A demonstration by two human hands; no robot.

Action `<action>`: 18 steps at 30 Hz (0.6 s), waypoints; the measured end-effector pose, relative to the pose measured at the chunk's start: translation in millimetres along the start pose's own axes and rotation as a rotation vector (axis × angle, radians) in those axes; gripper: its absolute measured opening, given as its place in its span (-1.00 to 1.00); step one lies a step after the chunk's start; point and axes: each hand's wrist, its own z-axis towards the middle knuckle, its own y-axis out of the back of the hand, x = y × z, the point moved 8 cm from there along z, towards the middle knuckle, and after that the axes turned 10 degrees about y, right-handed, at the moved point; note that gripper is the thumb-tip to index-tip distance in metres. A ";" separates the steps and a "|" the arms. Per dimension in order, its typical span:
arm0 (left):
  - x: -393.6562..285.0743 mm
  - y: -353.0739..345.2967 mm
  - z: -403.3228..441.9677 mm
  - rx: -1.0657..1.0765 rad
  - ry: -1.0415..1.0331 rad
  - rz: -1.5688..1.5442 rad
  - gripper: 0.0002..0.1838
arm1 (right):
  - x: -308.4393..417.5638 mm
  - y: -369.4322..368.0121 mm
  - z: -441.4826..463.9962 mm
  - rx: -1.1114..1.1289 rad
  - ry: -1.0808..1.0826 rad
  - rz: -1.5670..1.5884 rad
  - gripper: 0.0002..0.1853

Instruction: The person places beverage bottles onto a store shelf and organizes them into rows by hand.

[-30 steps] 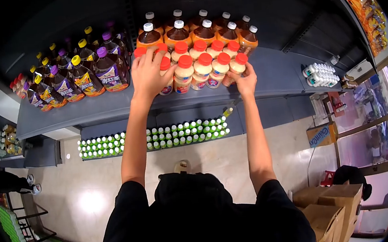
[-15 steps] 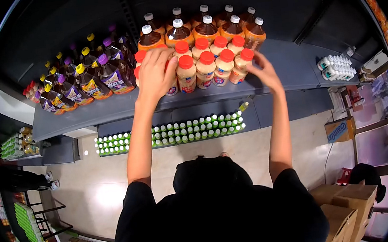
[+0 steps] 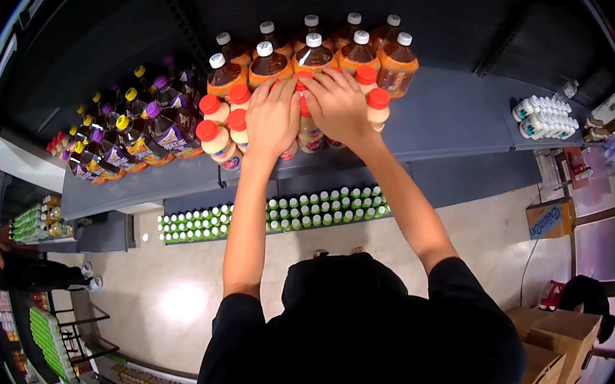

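Several cream-coloured drink bottles with red caps [image 3: 213, 142] stand in close rows at the front of the dark grey shelf [image 3: 456, 112]. My left hand [image 3: 274, 117] lies over the middle of these rows, back up, fingers stretched out across the caps. Beside it, my right hand [image 3: 338, 106] rests the same way, its fingers pointing inward to the left. Both hands hide the caps beneath them, and neither is wrapped round a bottle. Directly behind stand large white-capped bottles of brown drink with orange labels [image 3: 398, 68], close to my fingertips.
Dark bottles with yellow and purple caps [image 3: 138, 138] stand to the left. White bottles [image 3: 543, 118] sit at the far right. Green bottles with white caps [image 3: 302, 211] line the lower shelf. Cardboard boxes [image 3: 561, 326] stand behind right; another person [image 3: 31, 273] is at far left.
My right hand has moved left from the right end of the red-capped rows onto the caps. My left hand has shifted right, beside it. The view has shifted slightly.
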 end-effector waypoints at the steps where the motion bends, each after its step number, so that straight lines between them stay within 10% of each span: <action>1: 0.6 0.0 -1.4 0.011 0.017 0.005 -0.64 | -0.4 3.2 -0.1 -0.047 0.010 0.001 -0.70; 18: 0.4 -6.3 -3.6 0.049 0.123 -0.080 -0.62 | -8.3 2.4 -9.0 -0.083 -0.067 0.063 -0.66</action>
